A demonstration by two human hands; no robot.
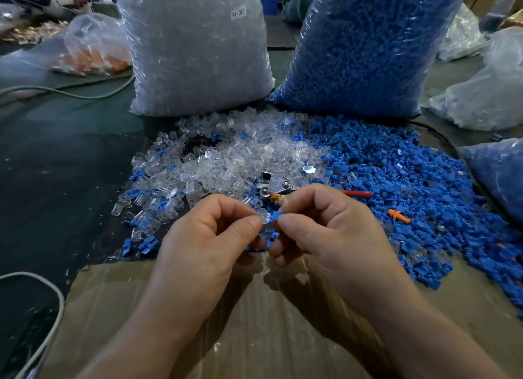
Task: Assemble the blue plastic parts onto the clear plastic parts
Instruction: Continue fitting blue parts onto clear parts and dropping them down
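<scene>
Far on the table (70, 157), two full bags: bag of clear parts (195, 53) left, bag of blue parts (362, 47) right. In front, clear pile (226, 157) left, blue pile (396, 174) right, pieces too many to count. Near, left hand (209, 237) pinching one clear part (263, 218), right hand (325, 231) pinching one blue part (275, 216), parts touching.

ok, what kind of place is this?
Probably a factory hand-assembly bench: the clear-parts bag and blue-parts bag stand behind loose piles of both; the left hand and right hand pinch a clear piece and blue piece together.
</scene>
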